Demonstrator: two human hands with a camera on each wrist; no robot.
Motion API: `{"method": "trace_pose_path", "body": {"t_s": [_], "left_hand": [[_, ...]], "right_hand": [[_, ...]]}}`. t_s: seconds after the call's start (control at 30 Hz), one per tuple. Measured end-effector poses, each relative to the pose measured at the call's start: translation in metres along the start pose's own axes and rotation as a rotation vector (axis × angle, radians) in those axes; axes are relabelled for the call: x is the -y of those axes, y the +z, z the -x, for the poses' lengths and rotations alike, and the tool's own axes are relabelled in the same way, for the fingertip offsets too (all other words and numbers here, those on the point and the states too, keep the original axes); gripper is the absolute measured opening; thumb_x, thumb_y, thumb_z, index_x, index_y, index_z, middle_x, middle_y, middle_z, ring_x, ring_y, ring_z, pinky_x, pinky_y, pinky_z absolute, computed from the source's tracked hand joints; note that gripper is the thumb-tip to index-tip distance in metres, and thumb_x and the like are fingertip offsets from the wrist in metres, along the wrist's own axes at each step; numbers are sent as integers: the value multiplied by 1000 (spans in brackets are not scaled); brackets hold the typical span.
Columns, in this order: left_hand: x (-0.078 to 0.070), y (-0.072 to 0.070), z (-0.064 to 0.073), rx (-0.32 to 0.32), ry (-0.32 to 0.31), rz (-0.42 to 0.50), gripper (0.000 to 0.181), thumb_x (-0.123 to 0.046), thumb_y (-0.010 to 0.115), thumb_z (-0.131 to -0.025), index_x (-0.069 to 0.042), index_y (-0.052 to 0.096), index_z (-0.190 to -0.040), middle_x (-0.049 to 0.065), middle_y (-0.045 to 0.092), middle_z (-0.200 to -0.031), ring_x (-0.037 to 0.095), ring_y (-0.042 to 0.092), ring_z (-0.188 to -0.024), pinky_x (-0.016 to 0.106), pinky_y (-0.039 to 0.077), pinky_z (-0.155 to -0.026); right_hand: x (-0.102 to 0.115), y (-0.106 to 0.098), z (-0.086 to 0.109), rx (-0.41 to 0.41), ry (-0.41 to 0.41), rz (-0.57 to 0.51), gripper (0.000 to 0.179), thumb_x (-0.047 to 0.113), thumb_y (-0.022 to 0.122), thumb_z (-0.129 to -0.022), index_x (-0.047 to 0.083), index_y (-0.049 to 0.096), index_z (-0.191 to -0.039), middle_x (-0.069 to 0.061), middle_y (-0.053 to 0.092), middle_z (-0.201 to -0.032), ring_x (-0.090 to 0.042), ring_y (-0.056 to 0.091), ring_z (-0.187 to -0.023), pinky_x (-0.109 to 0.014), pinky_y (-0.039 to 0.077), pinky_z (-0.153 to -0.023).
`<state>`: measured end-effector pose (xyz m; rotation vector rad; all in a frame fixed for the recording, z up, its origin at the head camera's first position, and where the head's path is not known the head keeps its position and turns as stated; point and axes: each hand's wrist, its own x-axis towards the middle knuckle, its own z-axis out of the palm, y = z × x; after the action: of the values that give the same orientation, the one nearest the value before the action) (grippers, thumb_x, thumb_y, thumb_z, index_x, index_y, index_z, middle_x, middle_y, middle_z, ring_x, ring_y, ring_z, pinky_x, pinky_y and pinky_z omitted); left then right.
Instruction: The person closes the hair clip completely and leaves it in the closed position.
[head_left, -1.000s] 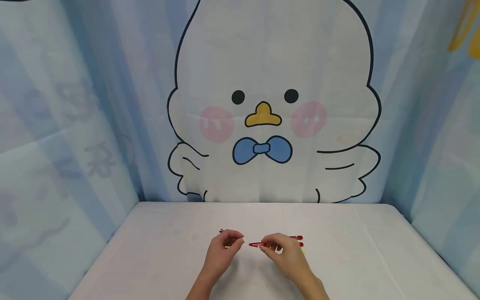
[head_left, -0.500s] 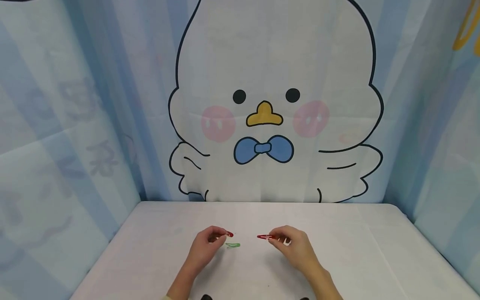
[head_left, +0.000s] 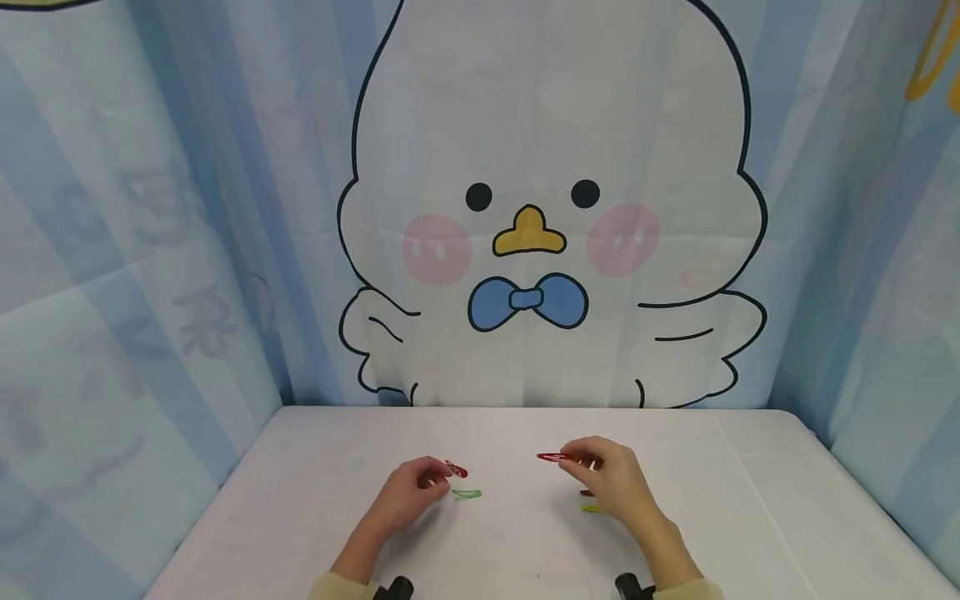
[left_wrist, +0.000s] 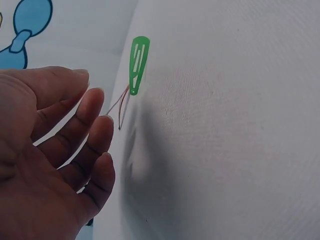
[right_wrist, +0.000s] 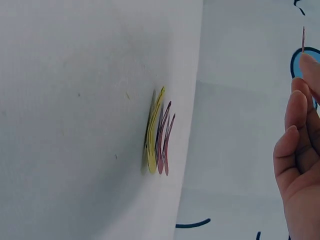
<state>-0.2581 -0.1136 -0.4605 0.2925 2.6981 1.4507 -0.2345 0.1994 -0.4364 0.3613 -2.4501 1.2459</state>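
My right hand [head_left: 606, 475] pinches a red snap hair clip [head_left: 551, 457] between thumb and fingertips, its tip pointing left above the table. In the right wrist view the clip is a thin upright sliver [right_wrist: 303, 39] over the fingertips. My left hand [head_left: 412, 492] has loosely bent fingers, with nothing between them in the left wrist view [left_wrist: 65, 135]. Right by its fingertips is a second red hair clip [head_left: 457, 469], and a green hair clip [head_left: 467, 494] lies just in front of that. Seen from the left wrist, the green clip [left_wrist: 138, 65] partly covers the red one.
Below my right hand, a yellow hair clip [right_wrist: 152, 140] and two red hair clips [right_wrist: 167, 150] lie side by side on the white table [head_left: 517, 542]. From the head view my hand partly hides them. A curtain with a cartoon bird [head_left: 528, 358] hangs behind the table.
My right hand has moved away and to the right with the red clip. The left hand has drawn back left, uncovering the green clip and the red one beside it.
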Motion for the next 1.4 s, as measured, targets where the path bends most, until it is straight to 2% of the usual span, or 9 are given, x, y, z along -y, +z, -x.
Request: {"method": "trace_pose_path", "body": {"t_s": [0.1,0.3,0.57,0.73,0.87,1.1,1.4], "left_hand": [[2,1,-2,26,-3,-32,14,-7,71,-91,-8,69,-105,-1,62,-93,18,55,-85,35,48,-75],[4,1,-7,75,47,-100,13,-4,71,-90,-6,69,-103,-1,62,-90,16,55,-82,34,48,-73],[7,-1,-11,113,38,-155,14,-3,72,-88,-8,70,-100,-1,61,-89,17,54,-82,37,47,-76],[9,-2,-14,137,51,-168,14,-3,74,-86,-9,71,-98,-3,60,-86,16,54,-80,35,47,-75],[10,0,-18,147,62,-174,13,-3,75,-86,-10,71,-96,-3,59,-84,16,53,-79,35,46,-74],[13,3,-21,153,52,-204,13,-3,76,-85,-12,71,-93,-3,58,-81,16,52,-76,34,44,-70],[15,6,-24,150,43,-199,10,-5,76,-86,-11,72,-92,-5,61,-84,15,52,-75,33,44,-70]], "right_hand": [[-5,-5,-4,23,44,10,14,7,82,-84,12,75,-95,8,64,-79,-12,55,-69,-25,48,-57],[-17,-12,-10,46,109,50,14,7,80,-85,11,75,-97,5,65,-81,-16,55,-74,-25,47,-58],[-35,-17,-11,69,184,87,13,8,80,-86,11,75,-98,4,62,-79,-16,54,-73,-26,45,-59],[-45,-21,-13,96,231,135,11,10,79,-87,12,75,-97,4,63,-82,-16,55,-77,-29,46,-66],[-53,-25,-18,124,252,174,10,10,79,-87,12,75,-95,3,63,-81,-17,54,-78,-33,46,-70],[-64,-29,-23,183,251,201,10,13,79,-87,11,75,-95,2,61,-83,-18,53,-79,-35,45,-69],[-73,-24,-25,230,325,216,9,13,79,-87,10,73,-93,-1,60,-81,-19,53,-77,-34,44,-69]]}}
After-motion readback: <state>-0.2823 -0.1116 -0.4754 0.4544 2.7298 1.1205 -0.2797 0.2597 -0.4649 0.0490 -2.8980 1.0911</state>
